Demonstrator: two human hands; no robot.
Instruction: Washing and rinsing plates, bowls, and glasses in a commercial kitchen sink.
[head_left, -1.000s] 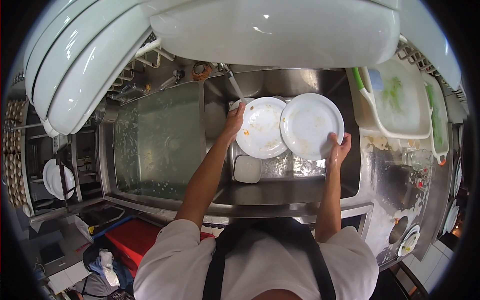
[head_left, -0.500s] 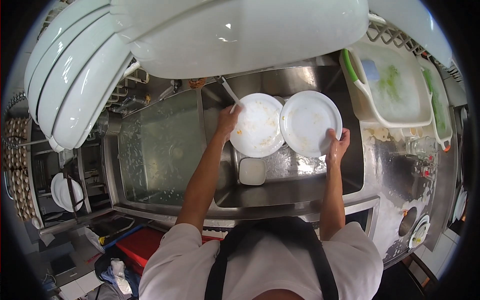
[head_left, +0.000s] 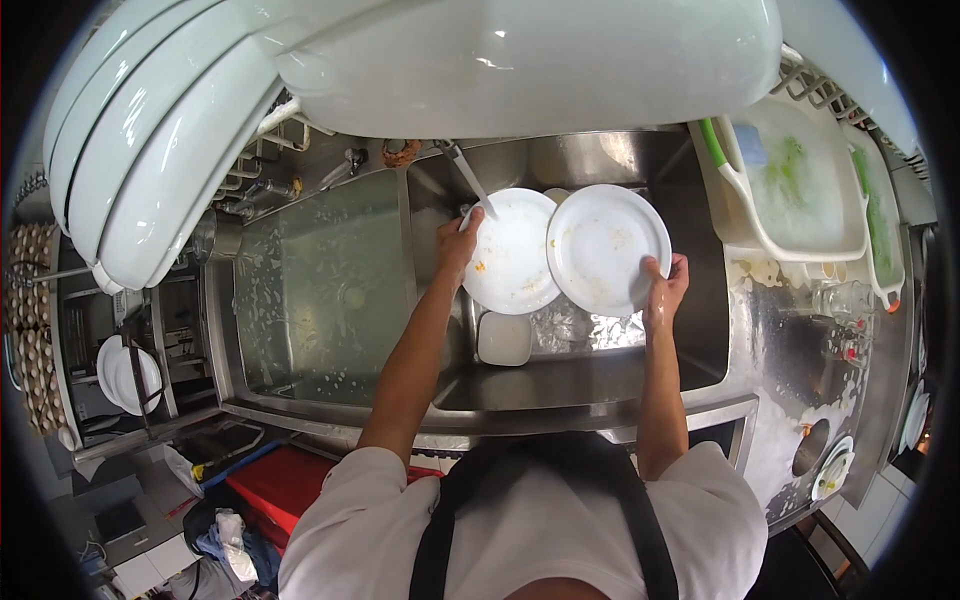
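My left hand (head_left: 457,244) grips the left edge of a white plate (head_left: 515,255) with orange and brown food bits on it. My right hand (head_left: 664,292) pinches the lower right rim of a second white plate (head_left: 607,250), also specked with food. The right plate's edge overlaps the left one. Both are held above the right basin of a steel sink (head_left: 640,375). A faucet spout (head_left: 466,178) reaches over the left plate beside my left fingers. Beneath the plates, a small white square bowl (head_left: 505,338) sits on the basin floor, partly covered.
Cloudy water fills the left basin (head_left: 320,290). A cream tub (head_left: 800,180) of suds with a green handle stands right of the sink. Drinking glasses (head_left: 842,300) lie on the wet counter. Large white dishes (head_left: 530,65) hang overhead on a rack. A brown scrubber (head_left: 402,152) rests behind the divider.
The right plate has shifted slightly left and now overlaps the left plate more. My hands keep their holds. The whole view has tilted a little.
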